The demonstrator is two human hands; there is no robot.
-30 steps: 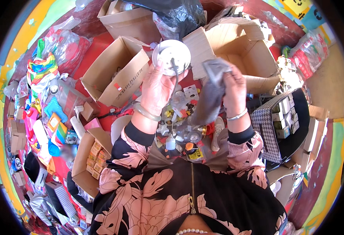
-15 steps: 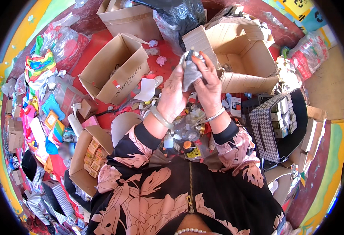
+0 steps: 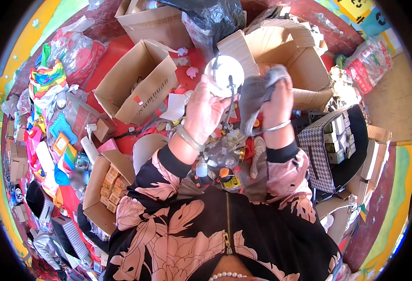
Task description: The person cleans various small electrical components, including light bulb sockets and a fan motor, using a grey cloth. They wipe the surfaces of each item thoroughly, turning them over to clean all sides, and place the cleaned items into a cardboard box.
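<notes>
My left hand (image 3: 202, 111) is raised in front of me with its fingers closed on the edge of a round white disc-shaped thing (image 3: 221, 72), its bright face towards me. A dark cord or stem runs from the middle of the disc down past my fingers. To the right of it, my right hand (image 3: 279, 104) grips a bunched grey cloth (image 3: 253, 97), part of which hangs down between my two hands. Motion blurs the right hand and the cloth a little. Cloth and disc are close together; whether they touch I cannot tell.
Beyond my hands stand an open cardboard box (image 3: 138, 86) and a larger one (image 3: 304, 58). A black plastic bag (image 3: 215, 23) lies between them. On the right is a checked bin (image 3: 318, 152) with small boxes. Small clutter (image 3: 227, 154) covers the red floor below my hands.
My hands have moved apart. The right has drawn the cloth off to the right, and the round white thing, largely covered before, now faces me in my left hand.
</notes>
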